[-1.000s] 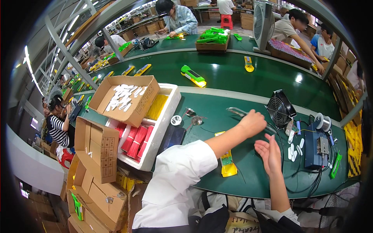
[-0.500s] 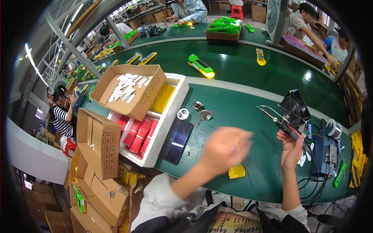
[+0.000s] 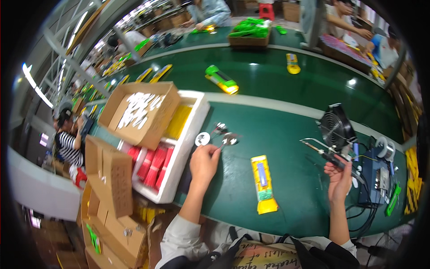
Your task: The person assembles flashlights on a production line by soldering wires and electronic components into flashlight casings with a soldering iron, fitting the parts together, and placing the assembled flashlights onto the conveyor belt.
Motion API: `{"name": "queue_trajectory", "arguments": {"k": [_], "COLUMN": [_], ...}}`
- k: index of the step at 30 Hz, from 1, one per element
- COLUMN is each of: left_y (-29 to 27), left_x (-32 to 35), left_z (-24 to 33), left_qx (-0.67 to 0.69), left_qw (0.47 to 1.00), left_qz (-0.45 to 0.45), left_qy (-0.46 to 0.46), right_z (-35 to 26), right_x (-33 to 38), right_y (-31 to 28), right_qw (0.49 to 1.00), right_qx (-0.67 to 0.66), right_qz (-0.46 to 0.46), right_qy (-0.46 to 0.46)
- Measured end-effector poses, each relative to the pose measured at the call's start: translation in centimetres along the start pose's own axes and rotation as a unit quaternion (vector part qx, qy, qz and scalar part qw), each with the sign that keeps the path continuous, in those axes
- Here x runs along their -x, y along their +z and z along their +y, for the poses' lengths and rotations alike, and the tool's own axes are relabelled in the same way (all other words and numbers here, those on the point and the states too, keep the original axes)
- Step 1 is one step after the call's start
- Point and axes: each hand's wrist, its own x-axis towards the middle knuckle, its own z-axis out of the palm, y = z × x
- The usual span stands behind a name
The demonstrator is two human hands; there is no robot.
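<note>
The smooth green surface (image 3: 233,179) carries, at its left end, a white foam box (image 3: 184,150) of red wire bundles (image 3: 157,163), seemingly kept within easy reach. A black, round-grilled fan (image 3: 333,127) stands toward the far edge, perhaps to move fumes. The long yellow plastic casing (image 3: 267,205) lies near the near edge, between the hands, probably for access from both sides. The right hand (image 3: 339,179) is wrapped around a dark-handled soldering iron (image 3: 331,158), tip kept outward. The left hand (image 3: 204,165) reaches a silver cup-shaped reflector (image 3: 230,140); whether it pinches, I cannot tell.
</note>
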Motion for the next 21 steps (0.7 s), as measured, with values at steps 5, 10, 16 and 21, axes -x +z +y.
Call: {"name": "queue_trajectory", "arguments": {"k": [5, 10, 16, 21], "left_y": [-3.3, -9.1, -3.4, -0.4], "left_x": [1.1, 5.7, 10.2, 10.4], "left_z": [0.8, 5.6, 5.9, 6.4], "left_qx": [0.086, 0.013, 0.166, 0.146], "left_qw": [0.995, 0.998, 0.978, 0.984], "left_qz": [0.029, 0.0, -0.123, -0.067], "left_qy": [-0.032, 0.059, 0.032, 0.07], "right_z": [1.0, -0.5, -0.1, -0.1], "right_x": [-0.2, 0.1, 0.7, 0.9], "right_y": [0.5, 0.0, 0.8, 0.2], "right_qw": [0.999, 1.0, 0.997, 0.997], "right_qx": [-0.031, 0.022, 0.059, 0.06], "right_qz": [-0.025, 0.008, 0.0, 0.015], "right_qy": [0.009, -0.008, -0.049, -0.055]}}
